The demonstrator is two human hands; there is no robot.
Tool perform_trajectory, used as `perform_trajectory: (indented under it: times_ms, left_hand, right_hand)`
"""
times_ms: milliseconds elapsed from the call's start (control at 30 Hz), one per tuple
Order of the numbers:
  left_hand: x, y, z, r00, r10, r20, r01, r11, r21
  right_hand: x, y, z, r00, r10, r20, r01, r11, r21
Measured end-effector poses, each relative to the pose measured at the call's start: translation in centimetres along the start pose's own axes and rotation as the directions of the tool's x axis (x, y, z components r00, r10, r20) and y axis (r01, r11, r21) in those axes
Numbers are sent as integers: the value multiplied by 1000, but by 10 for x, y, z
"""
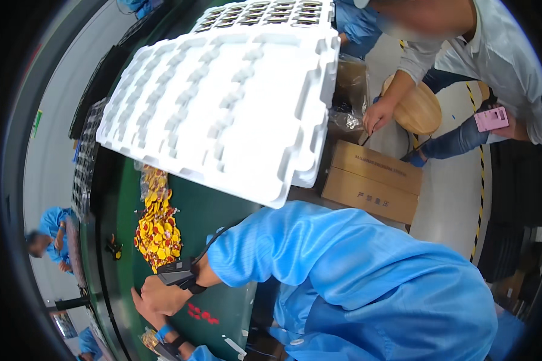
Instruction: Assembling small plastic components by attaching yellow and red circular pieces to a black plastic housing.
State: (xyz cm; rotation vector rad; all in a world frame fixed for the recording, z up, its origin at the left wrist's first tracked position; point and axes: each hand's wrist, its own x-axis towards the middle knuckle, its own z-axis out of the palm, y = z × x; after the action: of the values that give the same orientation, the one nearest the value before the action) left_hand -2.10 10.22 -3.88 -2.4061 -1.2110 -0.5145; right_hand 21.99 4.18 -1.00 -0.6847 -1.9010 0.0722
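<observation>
Because the view is tilted and bent hard at the rim, much of your work is hard to read. Your hands meet low at the frame: right hand [162, 296], with a black device strapped at the wrist, lies over the left hand [143, 310], which is mostly hidden under it. Can't tell either grip — fingers are covered, and whatever sits between them doesn't show. Both rest on the green bench [205, 222].

Nearest thing: heap of small yellow and red parts [156, 231], on the bench just beyond your right wrist, partly in a clear bag. White moulded tray [229, 102], rows of empty pockets, fills the upper middle and hides the bench under it. Second tray [265, 12] behind it holds dark parts, cut off at the top edge.

Packages: brown cardboard carton [373, 180] on the floor past the bench edge, dark print on its side, too small to read. Red marks on the bench [202, 314] beside your right hand, blurred. Another person in a white shirt crouches at upper right, holding a pink phone [491, 118]; their other hand [377, 114] is above the carton.
</observation>
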Motion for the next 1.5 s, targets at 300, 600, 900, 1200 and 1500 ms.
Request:
perform_trajectory:
  times_ms: [300,600,900,1200,1500]
  left_hand:
    - [-17,-9,-4,900,-433,49,381,727,-571]
    - [-24,-29,0,900,-357,252,431,630,-646]
    - [-9,-8,-15,912,-358,199,408,837,-365]
    - [-7,5,-16,920,-361,154,391,877,-281]
    - [-8,2,-7,932,-345,115,361,917,-171]
  right_hand:
    - [6,2,-7,998,23,58,-32,986,164]
    - [7,3,-14,976,72,205,-102,985,140]
    - [10,5,-4,976,181,122,-195,974,116]
    - [4,8,0,979,191,75,-200,972,125]
    - [5,11,-19,983,164,78,-170,981,91]
